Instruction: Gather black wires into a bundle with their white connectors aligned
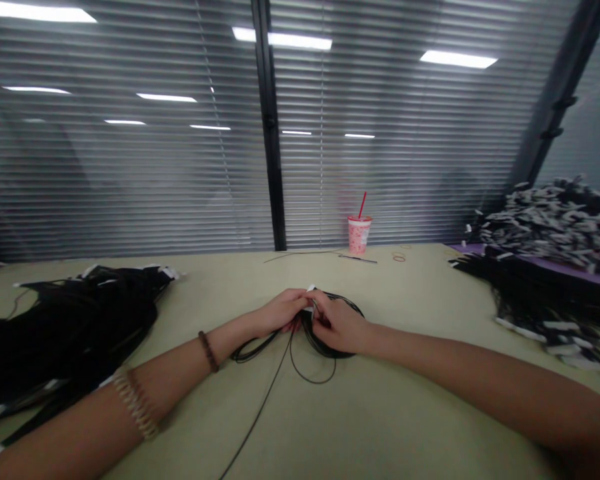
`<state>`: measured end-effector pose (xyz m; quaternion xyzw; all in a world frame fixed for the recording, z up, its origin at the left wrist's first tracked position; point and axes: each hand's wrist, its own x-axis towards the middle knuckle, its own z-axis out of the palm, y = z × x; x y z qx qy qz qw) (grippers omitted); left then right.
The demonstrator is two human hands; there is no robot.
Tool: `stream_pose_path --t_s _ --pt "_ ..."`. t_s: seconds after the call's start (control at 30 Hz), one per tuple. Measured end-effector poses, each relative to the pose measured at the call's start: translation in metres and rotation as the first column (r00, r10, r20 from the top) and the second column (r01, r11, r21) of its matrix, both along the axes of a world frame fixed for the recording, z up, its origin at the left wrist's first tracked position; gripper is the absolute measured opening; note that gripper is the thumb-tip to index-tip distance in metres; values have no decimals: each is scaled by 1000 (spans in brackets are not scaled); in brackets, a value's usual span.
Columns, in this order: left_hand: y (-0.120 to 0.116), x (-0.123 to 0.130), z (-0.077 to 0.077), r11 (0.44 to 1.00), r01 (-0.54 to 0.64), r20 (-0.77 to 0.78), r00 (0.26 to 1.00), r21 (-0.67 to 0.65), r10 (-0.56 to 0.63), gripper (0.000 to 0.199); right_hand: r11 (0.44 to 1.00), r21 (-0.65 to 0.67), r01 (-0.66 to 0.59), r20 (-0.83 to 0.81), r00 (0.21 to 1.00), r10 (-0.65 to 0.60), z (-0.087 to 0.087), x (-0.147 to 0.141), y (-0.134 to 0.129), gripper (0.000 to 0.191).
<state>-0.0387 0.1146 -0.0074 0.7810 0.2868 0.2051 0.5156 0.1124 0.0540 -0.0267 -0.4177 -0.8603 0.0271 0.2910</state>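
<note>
A coiled bundle of thin black cable lies on the table at the centre, its loops spreading to both sides. My left hand is closed round the middle of the bundle. Beside it, nearly touching, my right hand has its fingers bent and pinched at the same spot on the bundle. A small white piece shows between the two hands. One loose strand runs from the bundle toward the table's front edge, and a thin loop hangs below the coil.
Black cable bundles are heaped at the left. At the right lie more black cables and a tall pile with white ends. A pink cup with a straw, a pen and rubber bands are near the blinds.
</note>
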Motion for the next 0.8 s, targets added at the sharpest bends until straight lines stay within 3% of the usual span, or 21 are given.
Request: stream_pose_path --t_s 0.17,0.33,0.57,0.8 --pt "0 -3 1 997 64 70 996 -53 -61 22 1000 1 6 7 1000 -6 -1 1 1 36" --pt "2 -4 -1 996 58 78 996 -61 -53 40 1000 -5 23 20 1000 -23 -1 1 1 29" --pt "2 -4 -1 998 56 24 998 36 -57 44 1000 -7 30 40 999 -30 1 0 0 36" --pt "3 -3 -2 999 31 5 999 42 -31 42 999 -16 47 -2 999 -47 0 0 -2 39"
